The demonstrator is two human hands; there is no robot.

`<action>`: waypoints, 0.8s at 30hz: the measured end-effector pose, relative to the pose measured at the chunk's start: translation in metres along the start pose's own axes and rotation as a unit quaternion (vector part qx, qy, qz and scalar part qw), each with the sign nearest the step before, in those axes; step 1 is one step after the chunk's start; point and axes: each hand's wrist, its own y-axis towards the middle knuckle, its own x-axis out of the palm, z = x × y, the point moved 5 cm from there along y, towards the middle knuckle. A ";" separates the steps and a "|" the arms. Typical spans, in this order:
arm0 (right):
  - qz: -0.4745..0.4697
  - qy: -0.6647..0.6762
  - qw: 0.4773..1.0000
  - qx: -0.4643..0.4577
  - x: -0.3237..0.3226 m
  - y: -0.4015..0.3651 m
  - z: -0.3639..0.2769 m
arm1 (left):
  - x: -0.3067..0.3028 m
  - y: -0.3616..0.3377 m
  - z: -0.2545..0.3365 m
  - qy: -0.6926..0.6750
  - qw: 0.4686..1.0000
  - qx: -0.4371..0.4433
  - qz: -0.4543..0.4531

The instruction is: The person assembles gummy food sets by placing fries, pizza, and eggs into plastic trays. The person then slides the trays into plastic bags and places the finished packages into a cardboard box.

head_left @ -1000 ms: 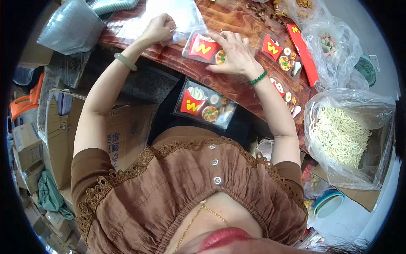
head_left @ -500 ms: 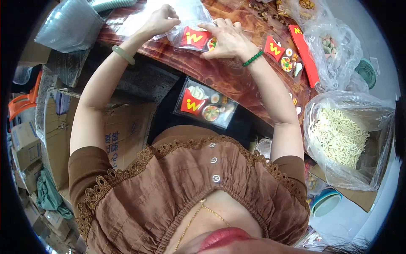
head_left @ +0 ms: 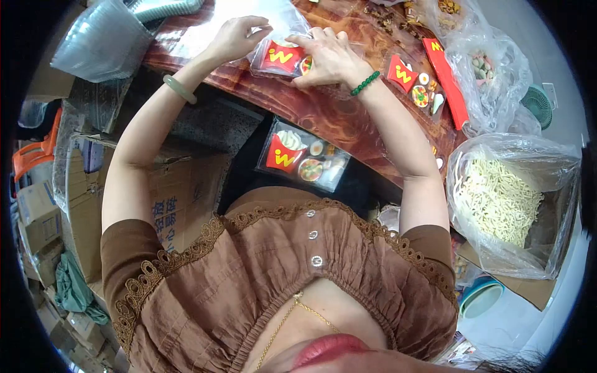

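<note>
two hands at the table [head_left: 298, 102]. r hand [head_left: 333, 57] is nearer the packet [head_left: 278, 56]: fingers spread, thumb out, laid over its right end. l hand [head_left: 233, 40] is just left of & a bit beyond it, thumb & index tips close; can't tell if they pinch any film. packet lies flat nr the front edge, long axis abt parallel to that edge, red pocket at its l end. clear film [head_left: 196, 28] lies beyond l hand. lap packet [head_left: 283, 155] is nearer the body, w/ the same red pocket. further r: side packet [head_left: 401, 73], red strip [head_left: 446, 84], box w/ pale strands [head_left: 500, 196].
</note>
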 end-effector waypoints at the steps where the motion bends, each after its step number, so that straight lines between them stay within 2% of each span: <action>1: -0.008 0.002 1.000 0.008 0.001 0.001 -0.001 | 0.003 -0.002 0.001 0.000 1.000 -0.001 0.000; 3: -0.016 0.003 1.000 0.015 0.008 0.001 0.001 | 0.008 -0.007 0.013 0.006 0.997 0.071 0.004; 5: 0.047 0.029 0.998 0.043 0.016 0.000 0.004 | 0.009 -0.011 0.018 0.019 0.997 0.077 0.021; 6: 0.047 0.027 0.998 0.042 0.016 -0.002 0.003 | 0.008 -0.012 0.021 0.029 0.995 0.096 0.022; 8: 0.118 0.093 0.989 0.014 0.007 -0.010 -0.002 | 0.011 -0.014 0.023 0.039 0.993 0.111 0.023; 9: 0.117 0.094 0.989 0.013 0.005 -0.009 -0.002 | 0.013 -0.014 0.025 0.042 0.990 0.135 0.025; 10: 0.068 0.061 0.996 0.022 0.008 -0.005 -0.001 | 0.014 -0.014 0.028 0.045 0.986 0.160 0.028; 11: 0.020 0.027 0.999 0.031 0.011 -0.003 0.000 | 0.013 -0.016 0.031 0.046 0.985 0.161 0.029; 14: 0.008 0.009 0.999 0.045 0.012 -0.003 0.002 | 0.002 -0.033 0.040 0.046 0.986 0.133 0.086; 16: 0.013 0.016 0.998 0.065 0.012 -0.004 0.002 | -0.004 -0.048 0.025 -0.022 0.996 -0.036 0.080; 17: 0.015 0.022 0.996 0.085 0.013 -0.005 0.002 | -0.008 -0.055 0.029 -0.006 0.993 0.003 0.117; 21: 0.053 0.024 0.993 0.104 0.013 -0.004 -0.003 | -0.011 -0.073 0.037 0.027 0.988 0.049 0.145; 23: 0.015 0.054 0.989 0.136 0.012 -0.005 -0.004 | -0.010 -0.077 0.042 0.063 0.978 0.109 0.168; 24: 0.016 0.053 0.989 0.136 0.011 -0.005 -0.005 | -0.010 -0.078 0.041 0.063 0.977 0.110 0.169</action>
